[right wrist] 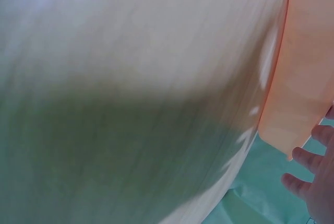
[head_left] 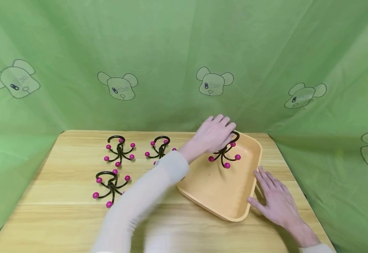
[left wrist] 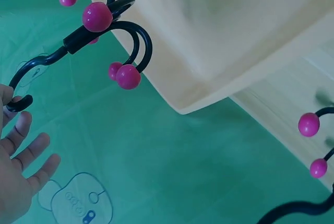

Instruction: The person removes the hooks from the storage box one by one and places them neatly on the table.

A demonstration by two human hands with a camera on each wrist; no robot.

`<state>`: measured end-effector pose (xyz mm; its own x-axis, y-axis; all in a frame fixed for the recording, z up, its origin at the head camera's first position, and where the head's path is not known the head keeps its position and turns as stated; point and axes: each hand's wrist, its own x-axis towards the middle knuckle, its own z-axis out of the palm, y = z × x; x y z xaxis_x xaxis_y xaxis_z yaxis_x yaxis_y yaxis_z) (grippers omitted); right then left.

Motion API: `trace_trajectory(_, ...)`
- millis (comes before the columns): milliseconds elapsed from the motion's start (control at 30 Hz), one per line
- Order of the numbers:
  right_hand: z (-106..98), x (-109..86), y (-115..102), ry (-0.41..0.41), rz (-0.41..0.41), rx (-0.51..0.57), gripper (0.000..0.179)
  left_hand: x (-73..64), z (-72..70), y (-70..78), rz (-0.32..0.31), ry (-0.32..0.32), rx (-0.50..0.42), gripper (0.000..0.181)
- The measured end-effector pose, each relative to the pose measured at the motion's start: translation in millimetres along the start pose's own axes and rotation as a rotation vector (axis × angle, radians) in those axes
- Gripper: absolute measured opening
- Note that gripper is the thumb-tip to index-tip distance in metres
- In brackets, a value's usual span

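Observation:
My left hand [head_left: 215,136] is above the far part of an orange-tan tray [head_left: 217,189]. It pinches a black claw-shaped hanger hook with magenta ball tips [head_left: 223,154] by its curved end. In the left wrist view, thumb and index finger meet on that curve of the hanger hook [left wrist: 81,38], while the other fingers of the hand [left wrist: 23,166] spread loosely. My right hand [head_left: 279,202] lies along the tray's right side, fingers straight and touching the rim. The right wrist view shows its fingertips [right wrist: 308,158] at the tray wall [right wrist: 297,72].
Three similar hanger hooks lie on the wooden table to the left: one at the back left [head_left: 119,150], one in front of it [head_left: 111,186], and one [head_left: 161,149] partly behind the left sleeve. A green curtain [head_left: 171,63] encloses the table's back and sides.

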<state>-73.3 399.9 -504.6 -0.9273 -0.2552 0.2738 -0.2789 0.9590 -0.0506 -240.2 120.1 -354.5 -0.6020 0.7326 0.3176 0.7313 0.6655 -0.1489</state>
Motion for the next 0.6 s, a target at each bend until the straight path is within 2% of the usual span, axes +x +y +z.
trace_trajectory(167,0,-0.5,0,-0.005,0.003,0.003,0.103,-13.9,-5.8,-2.1,0.020,0.028,0.015,0.031)
trace_trajectory(600,0,-0.4,0,-0.013,0.008,0.001,0.103,-54.6,-32.5,-17.3,0.037,0.020,0.016,0.031)
